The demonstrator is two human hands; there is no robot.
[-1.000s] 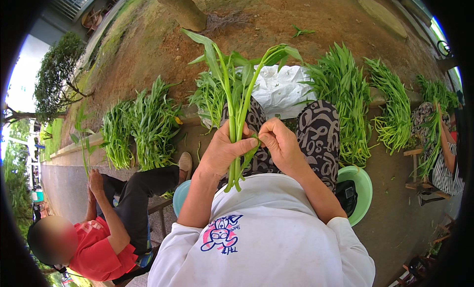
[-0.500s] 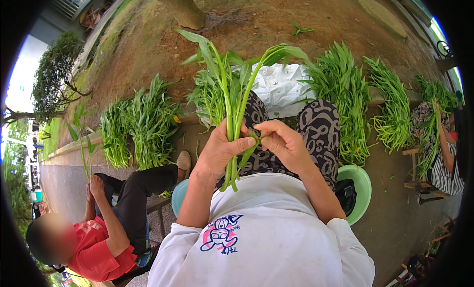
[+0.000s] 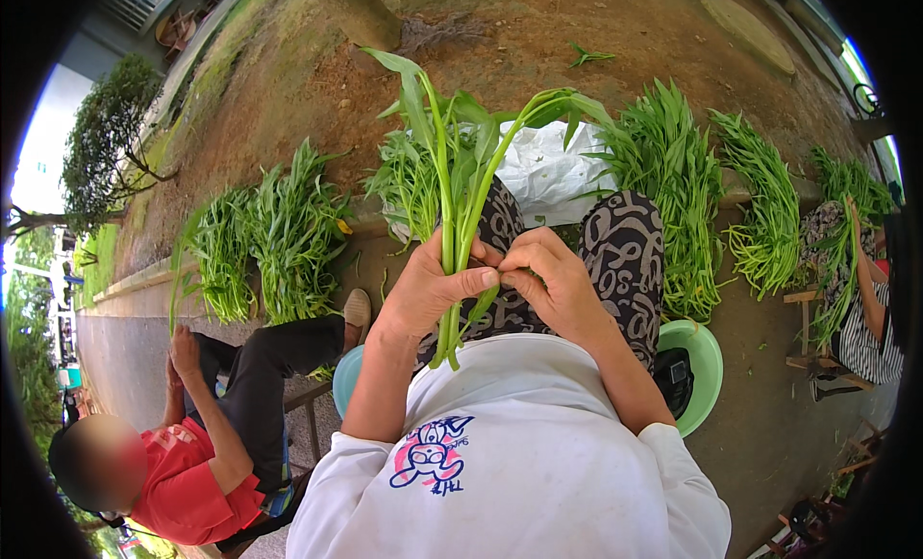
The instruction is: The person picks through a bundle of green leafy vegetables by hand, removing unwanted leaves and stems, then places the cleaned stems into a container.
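- Left hand (image 3: pixel 423 285): wrapped round bunch (image 3: pixel 468 223), thumb across the stems.
- Bunch: upright in front of the lap, leaves up and fanning out, cut ends down by the shirt (image 3: pixel 538 434) hem.
- Right hand (image 3: pixel 548 275): fingertips pinched narrow beside the left thumb tip, by the upper end of a hanging leaf (image 3: pixel 481 306); can't tell what, if anything, is between them.
- Changed: right fingertips now sit right up against the left thumb; half a second ago a green bit showed between the hands, now hidden.
- Bunch itself has barely shifted; left grip same.
- Meaning, my read: close fingertip work at the stems, bunch not yet put down.
- Around: white sheet (image 3: pixel 548 160) beyond knees, heaps of greens (image 3: pixel 668 194) both sides, green basin (image 3: pixel 711 367) right of lap, blue basin (image 3: pixel 347 372) left.
- Co-worker (image 3: pixel 197 492) at left: also holding greens, now blurred, shifted a bit.
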